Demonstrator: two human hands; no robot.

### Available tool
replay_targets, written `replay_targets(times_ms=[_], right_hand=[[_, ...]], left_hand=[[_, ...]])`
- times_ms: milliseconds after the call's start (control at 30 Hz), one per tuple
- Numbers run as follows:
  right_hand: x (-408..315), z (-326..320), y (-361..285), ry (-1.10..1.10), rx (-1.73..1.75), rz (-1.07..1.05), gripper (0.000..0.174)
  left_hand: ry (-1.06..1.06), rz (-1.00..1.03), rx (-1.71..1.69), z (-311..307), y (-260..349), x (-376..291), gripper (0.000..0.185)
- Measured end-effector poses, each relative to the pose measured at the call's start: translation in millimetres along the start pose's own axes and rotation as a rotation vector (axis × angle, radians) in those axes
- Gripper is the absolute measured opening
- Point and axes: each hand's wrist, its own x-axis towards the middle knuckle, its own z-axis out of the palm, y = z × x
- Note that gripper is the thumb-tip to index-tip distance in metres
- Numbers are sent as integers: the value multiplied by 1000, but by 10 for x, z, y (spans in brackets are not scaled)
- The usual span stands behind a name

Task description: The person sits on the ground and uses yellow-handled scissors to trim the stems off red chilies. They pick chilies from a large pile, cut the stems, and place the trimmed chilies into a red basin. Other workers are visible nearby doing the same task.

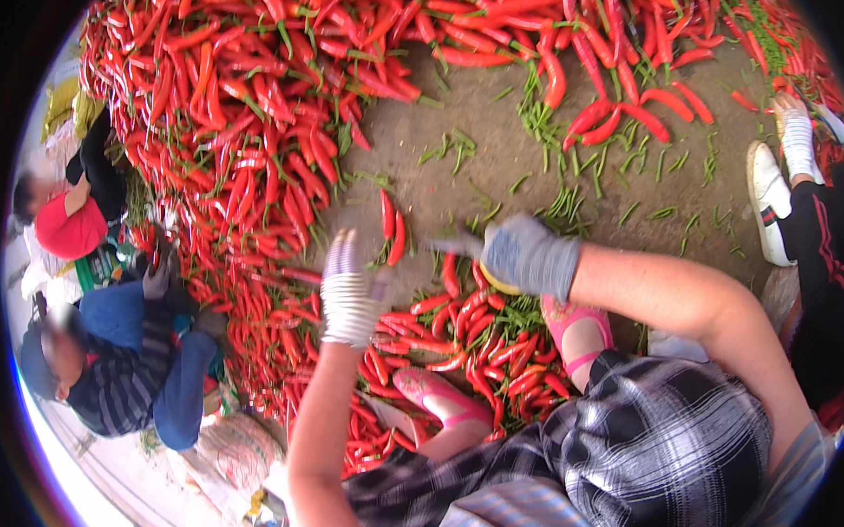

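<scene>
My left hand [348,290], in a white ribbed glove, is stretched out at the left of centre, near the large heap of red chili peppers [250,130]. Blur hides whether anything is between its fingers. My right hand [533,256], in a grey-blue knitted glove, is closed around scissors [456,245] whose blurred blades point left; a yellow part shows under the palm. Two red chilies [393,226] lie on the concrete floor between my hands. Below them, more chilies [495,351] are piled around my pink shoes, with cut green stems [521,316] among them.
Cut green stems [559,210] are scattered over the concrete floor [472,115]. Two people sit at the left beside the heap. At the right, another person's gloved hand [797,132] reaches to chilies near a white shoe [768,202]. A woven sack [237,451] stands lower left.
</scene>
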Motion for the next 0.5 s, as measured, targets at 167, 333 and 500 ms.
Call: replay_targets(times_ms=[167, 333, 500], right_hand=[[-386, 68, -218, -277, 30, -133, 30], [-557, -311, 272, -364, 346, -49, 32], [-956, -704, 910, 211, 638, 488, 31]], left_hand=[[-305, 238, 72, 463, 398, -23, 60], [-749, 308, 135, 20, 753, -453, 55], [-152, 199, 32, -74, 753, 743, 47]])
